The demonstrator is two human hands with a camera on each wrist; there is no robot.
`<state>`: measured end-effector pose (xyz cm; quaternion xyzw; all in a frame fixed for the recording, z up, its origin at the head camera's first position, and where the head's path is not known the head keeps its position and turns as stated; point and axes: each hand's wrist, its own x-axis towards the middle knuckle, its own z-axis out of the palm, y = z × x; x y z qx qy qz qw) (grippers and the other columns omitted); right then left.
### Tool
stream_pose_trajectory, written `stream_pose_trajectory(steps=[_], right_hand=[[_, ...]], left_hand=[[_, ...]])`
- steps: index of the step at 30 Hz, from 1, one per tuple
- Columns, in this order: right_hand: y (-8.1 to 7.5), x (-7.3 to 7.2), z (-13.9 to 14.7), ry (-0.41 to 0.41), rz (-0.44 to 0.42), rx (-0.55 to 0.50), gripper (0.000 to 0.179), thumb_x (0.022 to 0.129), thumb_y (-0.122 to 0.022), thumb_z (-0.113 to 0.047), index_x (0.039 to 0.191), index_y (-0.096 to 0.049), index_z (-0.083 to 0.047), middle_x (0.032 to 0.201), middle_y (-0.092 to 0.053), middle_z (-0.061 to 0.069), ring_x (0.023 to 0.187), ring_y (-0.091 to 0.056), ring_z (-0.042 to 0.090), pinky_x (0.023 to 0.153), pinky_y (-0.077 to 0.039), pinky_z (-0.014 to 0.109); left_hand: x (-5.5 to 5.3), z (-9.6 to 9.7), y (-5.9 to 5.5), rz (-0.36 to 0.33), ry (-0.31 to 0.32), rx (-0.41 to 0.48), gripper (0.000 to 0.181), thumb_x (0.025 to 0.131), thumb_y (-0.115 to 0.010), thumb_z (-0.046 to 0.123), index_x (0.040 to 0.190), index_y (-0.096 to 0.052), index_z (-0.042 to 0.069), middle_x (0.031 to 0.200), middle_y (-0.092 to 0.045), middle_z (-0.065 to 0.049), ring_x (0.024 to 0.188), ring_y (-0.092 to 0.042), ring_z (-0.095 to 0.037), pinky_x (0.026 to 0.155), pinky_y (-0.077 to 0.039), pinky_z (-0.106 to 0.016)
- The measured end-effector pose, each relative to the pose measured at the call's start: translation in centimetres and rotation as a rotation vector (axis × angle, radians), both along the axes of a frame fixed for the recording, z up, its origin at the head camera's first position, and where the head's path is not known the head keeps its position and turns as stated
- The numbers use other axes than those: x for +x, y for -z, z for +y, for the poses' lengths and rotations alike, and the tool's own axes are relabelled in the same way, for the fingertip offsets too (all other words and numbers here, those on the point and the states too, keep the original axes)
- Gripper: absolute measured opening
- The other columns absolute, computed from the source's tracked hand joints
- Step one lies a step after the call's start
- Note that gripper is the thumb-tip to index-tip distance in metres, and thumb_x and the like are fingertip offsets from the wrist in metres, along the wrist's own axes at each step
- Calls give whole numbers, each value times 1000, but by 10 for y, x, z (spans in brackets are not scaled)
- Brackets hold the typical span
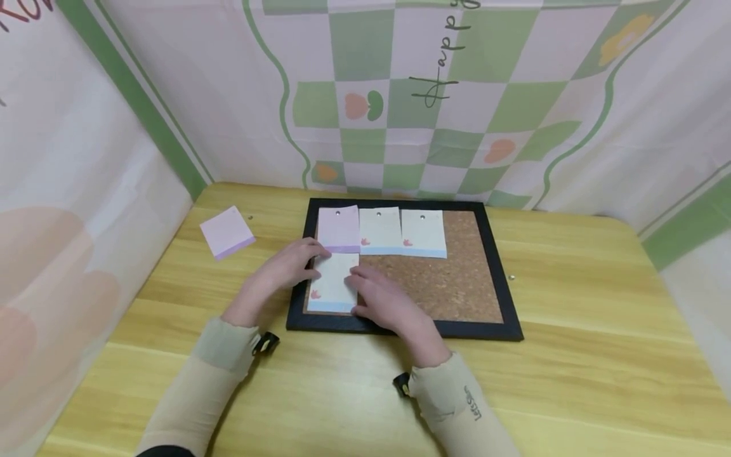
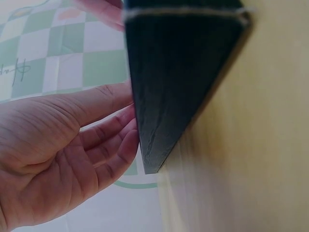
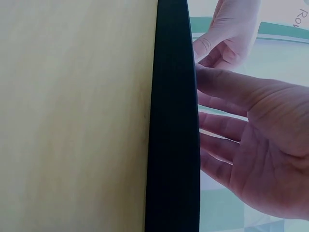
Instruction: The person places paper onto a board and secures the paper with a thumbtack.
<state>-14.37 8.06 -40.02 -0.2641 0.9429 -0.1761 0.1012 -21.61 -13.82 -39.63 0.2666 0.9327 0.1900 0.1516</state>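
Note:
A cork board [image 1: 457, 279] in a black frame [image 1: 400, 327] lies flat on the wooden table. Three paper notes are pinned along its top: a pink one [image 1: 339, 228] and two white ones [image 1: 379, 230] [image 1: 423, 233]. A fourth white note [image 1: 333, 285] lies at the board's lower left. My left hand [image 1: 291, 266] rests with straight fingers on that note's upper left edge. My right hand [image 1: 379, 298] lies flat against its right edge. In the wrist views the left hand [image 2: 63, 145] and the right hand [image 3: 260, 145] show straight fingers reaching over the frame [image 2: 174, 87] [image 3: 174, 121].
A pink sticky-note pad [image 1: 226, 231] sits on the table left of the board. Loose pins lie on the table, one at the right [image 1: 511, 277] and one near the pad [image 1: 250, 218]. Patterned cloth walls close in the table at the back and both sides.

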Motion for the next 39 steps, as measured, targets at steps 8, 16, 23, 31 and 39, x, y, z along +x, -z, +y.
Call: stream_pose_trajectory(steps=[8,16,23,31,39], right_hand=[[-1,1,-1,-8,-6,34,51,87,-78,-21,132,-61,-2,149,-50,17,141,-46,33,120,-35,45],[0,2,-1,-11,-7,21,49,88,-77,-19,131,-61,-1,149,-50,18,140,-46,34,120,-35,46],[1,3,1,-23,1,-3,46,87,-78,-17,127,-62,0,146,-52,20,138,-47,35,119,-37,46],[3,3,4,-43,33,-19,43,87,-78,-16,124,-63,1,144,-53,21,136,-49,36,117,-39,46],[2,2,2,-46,39,-11,44,87,-78,-16,124,-63,0,144,-54,20,135,-50,35,116,-40,45]], left_hand=[[0,-6,-3,-17,20,36,42,94,-70,16,134,-61,7,141,-56,-16,128,-56,-32,108,-47,-48],[-4,-12,-8,10,-24,93,37,97,-66,18,132,-62,6,129,-64,-14,119,-60,-29,101,-51,-47],[-12,-23,-4,-46,-79,208,30,98,-64,18,128,-65,10,125,-67,-9,116,-62,-25,100,-53,-46],[-29,-48,2,-49,-195,331,24,99,-63,21,121,-67,13,117,-68,-6,108,-64,-24,97,-54,-44],[-52,-71,4,-24,-340,347,28,99,-63,23,123,-64,10,117,-68,-12,111,-62,-28,95,-52,-46]])
